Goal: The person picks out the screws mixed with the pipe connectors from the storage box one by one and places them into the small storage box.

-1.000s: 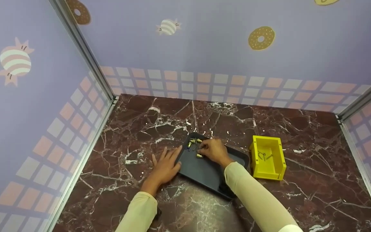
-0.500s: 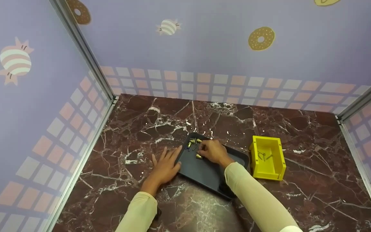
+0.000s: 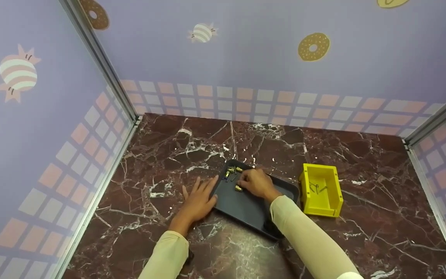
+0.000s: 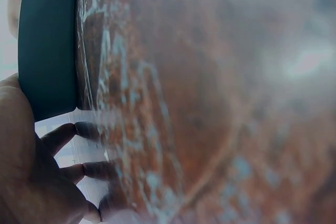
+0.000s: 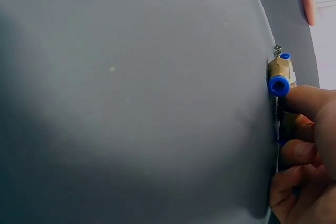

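Observation:
A dark grey tray (image 3: 242,205) lies slanted on the marbled surface. My left hand (image 3: 196,199) rests against its left edge with fingers spread, and the left wrist view shows the tray's outer wall (image 4: 48,40) beside that hand. My right hand (image 3: 259,182) reaches over the tray's far part, thumb and fingers drawn together. Close to the right thumb is a brass fitting with a blue collar (image 5: 279,76). A dark threaded piece, seemingly a screw (image 5: 279,109), shows at the pinching fingertips, partly hidden. Several more brass fittings (image 3: 228,173) and a screw (image 3: 233,178) lie in the tray's far left corner.
A yellow bin (image 3: 325,203) stands right of the tray, holding several screws (image 3: 316,188). Lilac panels (image 3: 223,50) with metal corner posts enclose the marbled surface (image 3: 161,155) at the back and both sides.
The right hand stays nearly in place over the tray, its fingers shifting only slightly. The fitting beside them has moved a little to the left. The left hand has not moved.

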`<state>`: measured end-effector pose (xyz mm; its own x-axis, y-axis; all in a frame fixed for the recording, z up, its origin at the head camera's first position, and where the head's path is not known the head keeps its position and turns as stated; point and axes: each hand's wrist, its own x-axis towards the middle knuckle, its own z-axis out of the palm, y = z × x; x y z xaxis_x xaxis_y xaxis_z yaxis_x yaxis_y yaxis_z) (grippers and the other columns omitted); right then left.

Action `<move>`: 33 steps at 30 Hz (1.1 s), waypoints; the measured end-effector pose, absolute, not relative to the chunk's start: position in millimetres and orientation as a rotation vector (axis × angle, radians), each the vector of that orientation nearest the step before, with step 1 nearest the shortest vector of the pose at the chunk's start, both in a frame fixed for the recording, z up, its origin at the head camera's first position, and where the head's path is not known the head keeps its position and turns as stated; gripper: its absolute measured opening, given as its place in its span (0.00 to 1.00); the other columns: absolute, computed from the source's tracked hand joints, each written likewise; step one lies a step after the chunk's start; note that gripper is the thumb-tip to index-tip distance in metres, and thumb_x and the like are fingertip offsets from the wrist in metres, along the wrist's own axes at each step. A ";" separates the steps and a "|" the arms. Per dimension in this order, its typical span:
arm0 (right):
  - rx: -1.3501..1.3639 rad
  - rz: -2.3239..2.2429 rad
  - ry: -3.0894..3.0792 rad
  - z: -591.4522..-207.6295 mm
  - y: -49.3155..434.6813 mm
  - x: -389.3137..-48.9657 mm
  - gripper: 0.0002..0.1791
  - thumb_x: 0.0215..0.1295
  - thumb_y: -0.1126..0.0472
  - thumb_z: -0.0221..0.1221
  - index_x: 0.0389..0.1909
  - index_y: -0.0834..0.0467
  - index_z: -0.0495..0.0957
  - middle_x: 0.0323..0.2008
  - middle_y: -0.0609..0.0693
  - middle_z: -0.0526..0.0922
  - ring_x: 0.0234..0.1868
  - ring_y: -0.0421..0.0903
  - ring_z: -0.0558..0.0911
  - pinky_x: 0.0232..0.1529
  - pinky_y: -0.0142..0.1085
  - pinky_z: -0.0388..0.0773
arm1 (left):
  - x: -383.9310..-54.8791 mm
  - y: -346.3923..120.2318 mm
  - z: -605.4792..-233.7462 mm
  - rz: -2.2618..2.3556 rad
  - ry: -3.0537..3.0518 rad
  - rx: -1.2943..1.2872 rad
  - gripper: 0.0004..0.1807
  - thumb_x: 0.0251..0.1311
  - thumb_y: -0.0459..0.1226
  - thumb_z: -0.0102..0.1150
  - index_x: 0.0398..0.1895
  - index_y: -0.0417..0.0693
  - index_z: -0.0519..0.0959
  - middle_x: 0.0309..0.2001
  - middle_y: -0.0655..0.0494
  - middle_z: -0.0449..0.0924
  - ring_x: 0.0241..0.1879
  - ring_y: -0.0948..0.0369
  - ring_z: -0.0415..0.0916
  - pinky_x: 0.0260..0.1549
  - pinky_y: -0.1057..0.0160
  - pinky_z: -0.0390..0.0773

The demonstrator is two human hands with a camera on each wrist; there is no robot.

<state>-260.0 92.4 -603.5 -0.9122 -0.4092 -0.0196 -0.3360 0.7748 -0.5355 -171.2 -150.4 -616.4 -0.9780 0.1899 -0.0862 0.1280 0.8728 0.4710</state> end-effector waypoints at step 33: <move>-0.697 -1.280 2.592 -593.0 109.3 -258.2 0.06 0.67 0.58 0.68 0.30 0.53 0.86 0.22 0.42 0.81 0.22 0.36 0.74 0.25 0.29 0.69 | -170.3 -150.4 -616.5 0.727 2.914 0.242 0.36 0.75 0.52 0.45 0.83 0.74 0.47 0.80 0.61 0.58 0.83 0.45 0.40 0.69 0.21 0.30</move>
